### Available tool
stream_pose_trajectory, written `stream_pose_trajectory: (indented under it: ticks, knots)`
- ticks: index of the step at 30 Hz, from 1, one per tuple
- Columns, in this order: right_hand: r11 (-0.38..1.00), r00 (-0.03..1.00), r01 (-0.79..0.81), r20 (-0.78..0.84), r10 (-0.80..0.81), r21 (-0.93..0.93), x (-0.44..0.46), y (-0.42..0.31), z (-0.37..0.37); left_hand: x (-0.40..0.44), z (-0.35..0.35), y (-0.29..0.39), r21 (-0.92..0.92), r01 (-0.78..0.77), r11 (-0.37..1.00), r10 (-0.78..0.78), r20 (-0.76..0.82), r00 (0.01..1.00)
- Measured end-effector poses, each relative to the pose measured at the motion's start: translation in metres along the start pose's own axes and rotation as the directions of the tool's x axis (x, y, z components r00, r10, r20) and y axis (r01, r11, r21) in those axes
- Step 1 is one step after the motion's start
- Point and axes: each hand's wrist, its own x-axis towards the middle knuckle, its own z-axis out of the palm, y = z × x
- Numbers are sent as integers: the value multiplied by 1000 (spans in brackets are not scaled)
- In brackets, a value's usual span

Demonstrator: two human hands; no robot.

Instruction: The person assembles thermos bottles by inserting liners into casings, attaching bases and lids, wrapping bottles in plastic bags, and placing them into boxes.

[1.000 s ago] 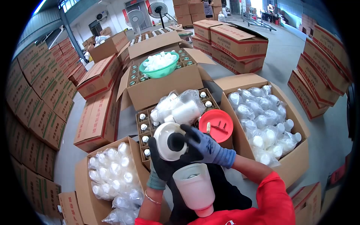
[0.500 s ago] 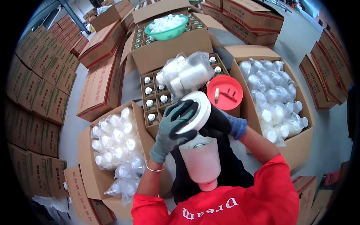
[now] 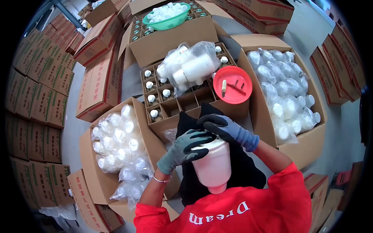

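A large white container (image 3: 213, 165) stands between my legs, its narrow end toward my red shirt. My left hand (image 3: 185, 149), in a grey-green and black glove, lies curved over the left of its top, fingers spread. My right hand (image 3: 222, 127), in a blue-grey and black glove, rests over the far right of the top, fingers bent. Both hands are on the white lid, which they mostly cover. Ahead are a divided carton (image 3: 171, 120) of white-capped bottles, a plastic-wrapped white bundle (image 3: 190, 68) on it, and a red dish (image 3: 235, 97) with small dark pieces.
An open carton (image 3: 91, 171) of wrapped white bottles is at the left, another (image 3: 303, 143) at the right. A green bowl (image 3: 167, 25) of white caps sits on a far carton. Closed boxes (image 3: 95, 81) are stacked around.
The white lid has gone from being held up and tilted in both hands to lying on the container's top. Both hands have come down onto it. The view has tilted down since the first frame.
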Motion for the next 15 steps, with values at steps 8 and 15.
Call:
stream_pose_trajectory:
  ticks: [8, 15]
  knots:
    - [930, 895, 357, 317, -314, -86, 15, 24, 4, -25, 21, 31, -10, 93, 996, -92, -278, 956]
    - [790, 989, 35, 137, 63, -612, -105, -53, -24, -42, 126, -1, -335, 95, 937, -297, -628, 719]
